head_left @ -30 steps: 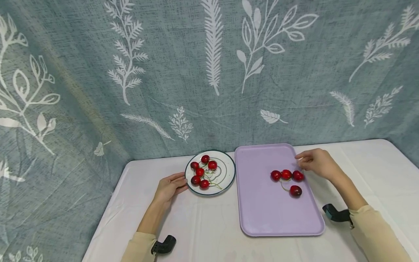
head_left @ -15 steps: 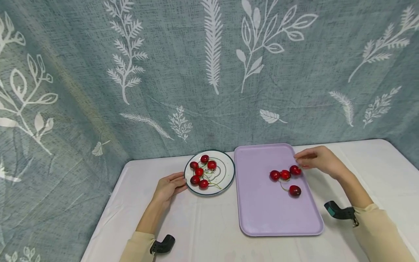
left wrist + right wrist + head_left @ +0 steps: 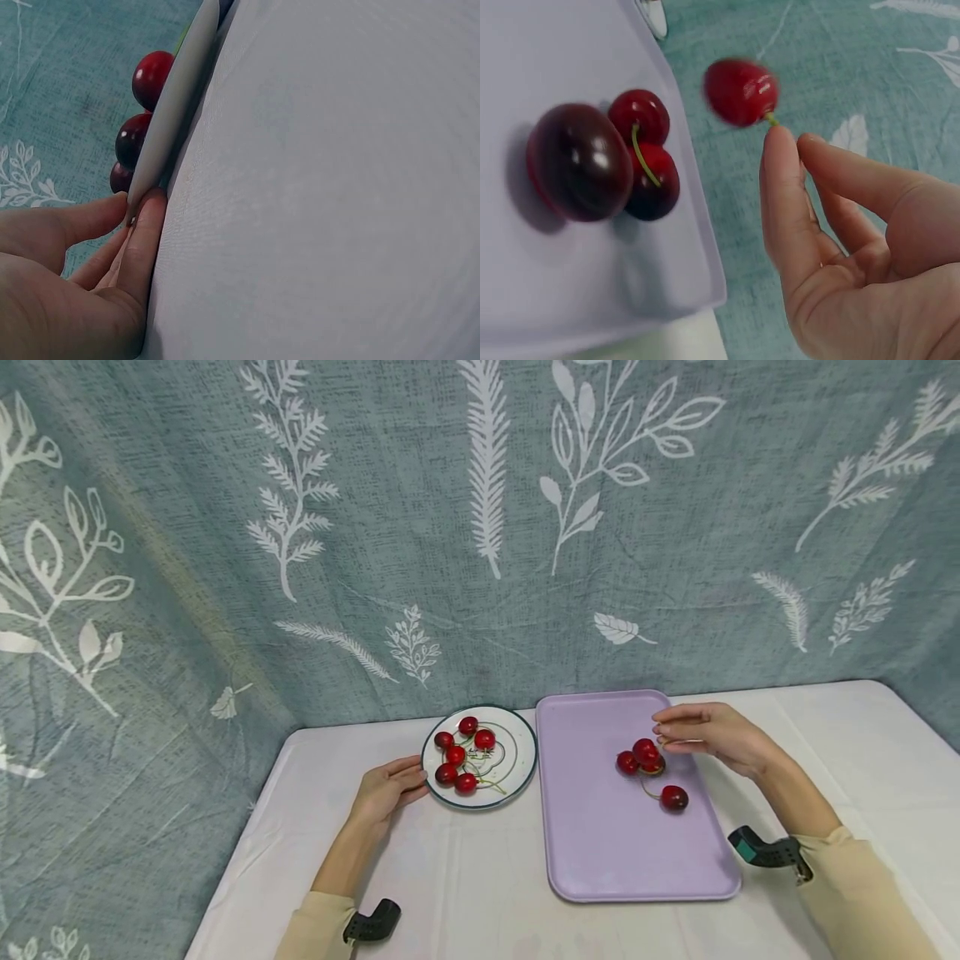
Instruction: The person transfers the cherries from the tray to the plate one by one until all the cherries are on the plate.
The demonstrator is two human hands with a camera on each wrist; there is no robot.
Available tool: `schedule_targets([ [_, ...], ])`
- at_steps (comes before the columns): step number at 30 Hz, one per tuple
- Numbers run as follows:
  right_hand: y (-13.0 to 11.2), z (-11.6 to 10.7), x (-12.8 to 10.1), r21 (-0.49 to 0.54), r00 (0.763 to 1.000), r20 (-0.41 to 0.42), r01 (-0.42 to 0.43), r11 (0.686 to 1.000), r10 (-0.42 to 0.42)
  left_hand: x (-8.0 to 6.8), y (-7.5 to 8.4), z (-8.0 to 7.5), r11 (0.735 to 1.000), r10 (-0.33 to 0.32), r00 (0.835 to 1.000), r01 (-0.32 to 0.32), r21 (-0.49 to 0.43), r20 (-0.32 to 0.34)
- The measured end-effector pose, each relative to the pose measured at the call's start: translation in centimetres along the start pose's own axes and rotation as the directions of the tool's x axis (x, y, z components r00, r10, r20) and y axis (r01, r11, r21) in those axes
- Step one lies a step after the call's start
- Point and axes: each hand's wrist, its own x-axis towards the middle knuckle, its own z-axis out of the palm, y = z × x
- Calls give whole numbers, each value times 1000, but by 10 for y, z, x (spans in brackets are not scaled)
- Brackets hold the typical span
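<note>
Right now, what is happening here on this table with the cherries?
A person sits at a table with a white plate of cherries and a purple tray. The right hand pinches one cherry by its stem and holds it lifted just above the tray, where three other cherries lie. The left hand rests on the table and touches the plate's edge. Five cherries lie on the plate.

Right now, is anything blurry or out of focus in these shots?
Right wrist view: the held cherry is motion-smeared, and the big near cherry is slightly soft. Left wrist view: the left hand is soft, close up. Head view: mostly sharp, though the backdrop's edges bow.
</note>
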Motion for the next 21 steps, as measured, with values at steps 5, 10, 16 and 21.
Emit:
schedule_targets([
  [5, 3, 9, 6, 22, 1000, 22, -22, 1000, 21, -1, 1, 0, 1000, 2, 1000, -2, 1, 4],
  [10, 9, 26, 17, 38, 1000, 22, -23, 999, 22, 1, 1, -2, 1000, -2, 1000, 2, 5, 4],
  [16, 13, 52, 30, 64, 999, 33, -20, 998, 18, 2, 0, -3, 1000, -5, 1000, 5, -1, 8],
  [21, 13, 73, 38, 115, 1000, 28, -9, 993, 5, 2, 0, -1, 1000, -4, 1000, 4, -1, 11],
])
